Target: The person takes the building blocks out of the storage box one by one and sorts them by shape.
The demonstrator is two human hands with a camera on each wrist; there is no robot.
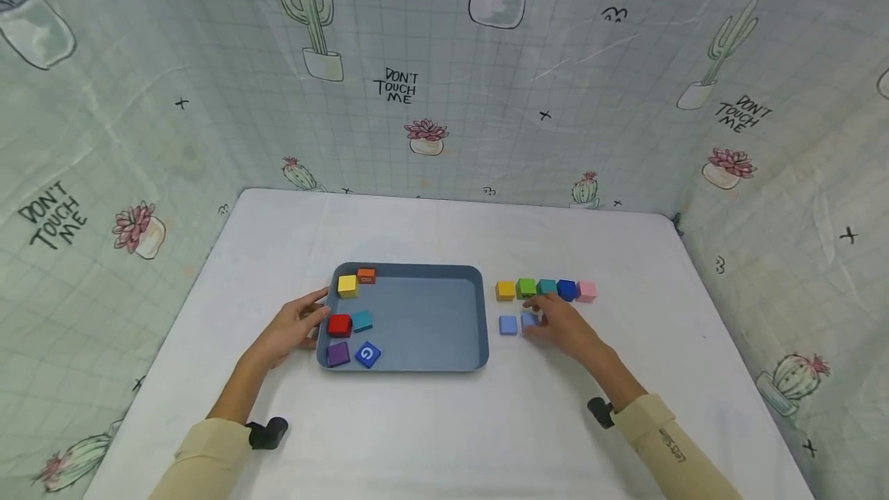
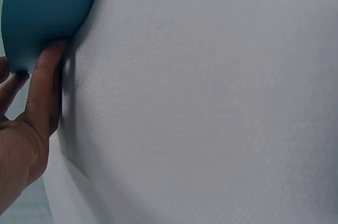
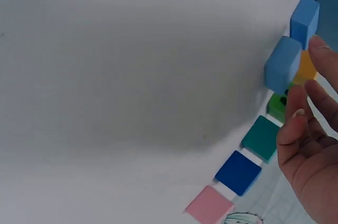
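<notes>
A grey-blue tray (image 1: 430, 319) lies on the table, with several coloured blocks along its left side. My left hand (image 1: 295, 326) rests at the tray's left edge, its extended fingers (image 2: 45, 84) touching the outer wall. To the right of the tray, my right hand (image 1: 566, 326) pinches a light blue block (image 3: 282, 65) between thumb and fingers. Just left of it sits another light blue block (image 1: 508, 325). Behind the right hand runs a row: a yellow block (image 1: 505, 291), a green block (image 1: 525, 288), a teal block (image 3: 260, 138), a blue block (image 3: 238, 173) and a pink block (image 1: 586, 291).
In the tray are a yellow block (image 1: 347, 286), an orange block (image 1: 366, 275), a red block (image 1: 339, 326), a light blue block (image 1: 362, 320), a purple block (image 1: 338, 354) and a blue block marked G (image 1: 368, 355). A cactus-print cloth (image 1: 479, 153) stands behind the white table (image 1: 417, 438).
</notes>
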